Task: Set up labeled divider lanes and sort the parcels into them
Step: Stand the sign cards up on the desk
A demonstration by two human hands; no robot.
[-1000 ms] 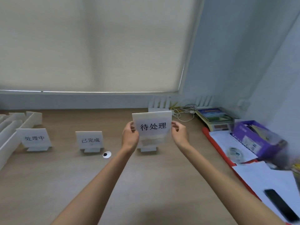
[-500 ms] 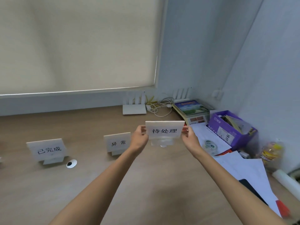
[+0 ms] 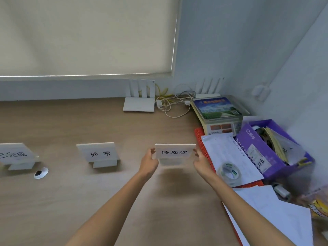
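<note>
Held upright over the wooden desk (image 3: 71,201): a white sign marked 待处理 (image 3: 174,151), well to the right of the sign marked 异常 (image 3: 99,153) and level with it, printed face to the camera. Pinched at its left edge by the left hand (image 3: 148,163), thumb on the front, other fingers hidden behind the card. Pinched at its right edge by the right hand (image 3: 201,161) in the same way, both forearms reaching in from the bottom of the frame. Base below the card blurred; impossible to tell whether touching the desk or just clear of it.

Standing on its own base, free of either hand: the 异常 sign itself. Well to its left, cut by the frame edge: a sign marked 已完成 (image 3: 15,154), also standing. Between those two and slightly nearer the camera: a small white disc (image 3: 41,173) with a dark centre, flat on the desk.

Behind the 异常 sign and to its right, against the wall: a white router (image 3: 139,103) and loose cables (image 3: 174,107). Far to its right, past the held card: a weighing scale (image 3: 219,114), a purple box (image 3: 266,151) stuffed with papers, and a roll of clear tape (image 3: 229,172) lying on white sheets (image 3: 221,150).
</note>
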